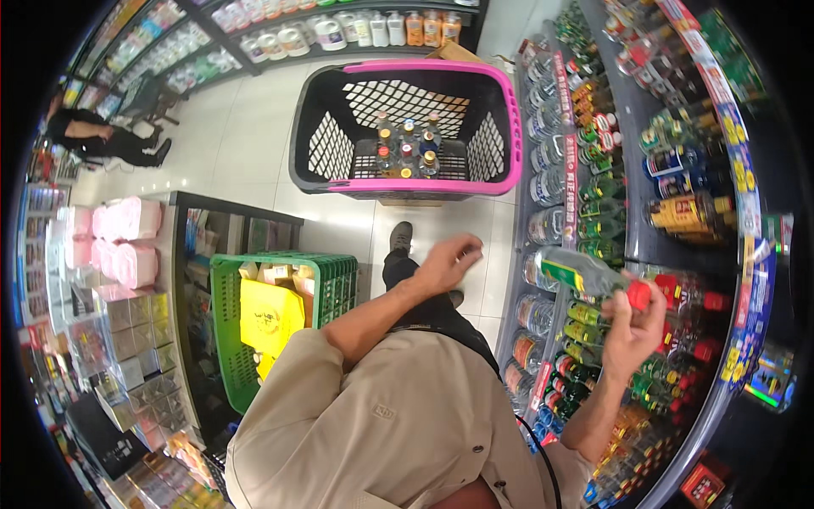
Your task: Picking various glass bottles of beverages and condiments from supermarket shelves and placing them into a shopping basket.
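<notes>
My right hand (pixel 632 327) grips a clear bottle (pixel 585 273) by its neck, just below the red cap. The bottle lies tilted almost level in front of the right-hand shelves, its green-labelled body pointing left. My left hand (pixel 449 261) hangs over the floor in front of me, its fingers loosely bent and apart, with nothing seen in them. Beyond it stands a black shopping basket (pixel 339 188) with a pink rim. Several capped bottles (pixel 407 150) stand upright inside, grouped near the middle.
Bottle-filled shelves (pixel 632 110) run along my right side. On my left, a green crate (pixel 343 284) holds packages and a yellow bag (pixel 270 314), beside a black-framed display (pixel 191 254). Far left, a person in dark clothes (pixel 106 140) stands in the aisle. Jugs (pixel 329 34) line the back shelf.
</notes>
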Tool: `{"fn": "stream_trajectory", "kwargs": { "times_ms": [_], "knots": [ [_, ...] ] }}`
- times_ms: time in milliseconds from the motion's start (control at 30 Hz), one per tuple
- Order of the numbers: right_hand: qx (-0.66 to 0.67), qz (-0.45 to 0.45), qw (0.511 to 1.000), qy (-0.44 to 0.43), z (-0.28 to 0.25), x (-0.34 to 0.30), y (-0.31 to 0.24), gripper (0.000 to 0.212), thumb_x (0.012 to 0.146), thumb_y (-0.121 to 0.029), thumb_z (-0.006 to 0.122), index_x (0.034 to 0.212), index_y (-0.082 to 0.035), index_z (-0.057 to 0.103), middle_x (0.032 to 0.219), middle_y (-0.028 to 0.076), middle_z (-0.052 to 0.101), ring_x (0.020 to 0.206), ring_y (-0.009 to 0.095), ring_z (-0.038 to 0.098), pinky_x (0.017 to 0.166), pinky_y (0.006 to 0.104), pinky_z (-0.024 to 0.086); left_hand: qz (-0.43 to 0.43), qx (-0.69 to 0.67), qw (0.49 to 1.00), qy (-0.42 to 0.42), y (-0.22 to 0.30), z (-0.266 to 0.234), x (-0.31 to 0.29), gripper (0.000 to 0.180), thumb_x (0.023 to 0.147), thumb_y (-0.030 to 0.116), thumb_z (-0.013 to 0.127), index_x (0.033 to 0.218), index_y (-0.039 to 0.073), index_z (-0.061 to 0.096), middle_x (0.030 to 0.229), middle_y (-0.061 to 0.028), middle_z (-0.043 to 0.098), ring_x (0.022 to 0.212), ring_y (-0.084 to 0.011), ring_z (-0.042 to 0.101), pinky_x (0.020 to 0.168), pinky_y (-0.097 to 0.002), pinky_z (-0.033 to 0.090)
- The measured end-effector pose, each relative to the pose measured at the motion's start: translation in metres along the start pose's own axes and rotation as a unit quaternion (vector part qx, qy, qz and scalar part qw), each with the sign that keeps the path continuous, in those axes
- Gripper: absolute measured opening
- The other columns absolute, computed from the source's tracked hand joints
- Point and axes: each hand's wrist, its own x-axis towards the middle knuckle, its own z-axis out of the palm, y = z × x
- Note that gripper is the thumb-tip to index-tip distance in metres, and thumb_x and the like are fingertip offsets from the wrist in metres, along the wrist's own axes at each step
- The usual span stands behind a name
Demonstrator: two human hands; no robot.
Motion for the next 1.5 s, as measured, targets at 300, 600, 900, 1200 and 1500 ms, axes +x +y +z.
{"fn": "stream_trajectory", "kwargs": {
  "times_ms": [300, 600, 900, 1200, 1500],
  "knots": [
    [0.006, -0.081, 0.978, -0.191, 0.224, 0.072, -0.001, 0.033, 0.082, -0.001, 0.068, 0.11, 0.003, 0.052, 0.098, 0.012, 0.066, 0.079, 0.014, 0.066, 0.067, 0.0266, 0.056, -0.048, -0.193, 0.923, 0.331, -0.068, -0.171, 0.035, 0.021, 0.092, 0.007, 0.055, 0.111, -0.001, 0.054, 0.1, -0.0082, 0.064, 0.087, -0.0137, 0.059, 0.079, -0.0275, 0.048],
    [-0.056, -0.048, 0.948, -0.309, 0.408, 0.081, 0.071, 0.03, 0.081, -0.01, 0.069, 0.105, -0.001, 0.053, 0.08, 0.014, 0.066, 0.068, 0.019, 0.068, 0.059, 0.0293, 0.053, -0.109, -0.241, 0.903, 0.338, -0.106, -0.266, 0.063, 0.024, 0.093, 0.008, 0.054, 0.114, -0.003, 0.052, 0.106, -0.0112, 0.062, 0.093, -0.0153, 0.06, 0.081, -0.0271, 0.05],
    [-0.123, 0.013, 0.886, -0.447, 0.487, 0.071, 0.139, 0.029, 0.082, -0.013, 0.065, 0.104, -0.001, 0.051, 0.079, 0.022, 0.064, 0.073, 0.036, 0.066, 0.063, 0.0411, 0.05, -0.149, -0.223, 0.893, 0.362, -0.129, -0.289, 0.072, 0.029, 0.093, 0.006, 0.052, 0.119, -0.004, 0.048, 0.105, -0.0114, 0.061, 0.094, -0.0146, 0.058, 0.084, -0.0269, 0.047],
    [-0.181, -0.062, 0.83, -0.524, 0.529, 0.07, 0.217, 0.028, 0.082, -0.012, 0.064, 0.104, -0.002, 0.049, 0.078, 0.022, 0.062, 0.073, 0.04, 0.062, 0.065, 0.0445, 0.048, -0.151, -0.189, 0.887, 0.393, -0.115, -0.285, 0.057, 0.029, 0.093, 0.003, 0.052, 0.121, -0.004, 0.047, 0.108, -0.0145, 0.06, 0.1, -0.0176, 0.059, 0.089, -0.0286, 0.047],
    [-0.282, -0.127, 0.757, -0.575, 0.554, 0.06, 0.267, 0.024, 0.083, -0.013, 0.06, 0.098, 0.0, 0.047, 0.089, 0.025, 0.063, 0.078, 0.044, 0.061, 0.07, 0.0517, 0.049, -0.165, -0.196, 0.868, 0.425, -0.109, -0.273, 0.042, 0.032, 0.092, -0.001, 0.051, 0.123, -0.003, 0.045, 0.111, -0.0127, 0.058, 0.102, -0.0185, 0.058, 0.09, -0.0311, 0.047]
  ]
}}
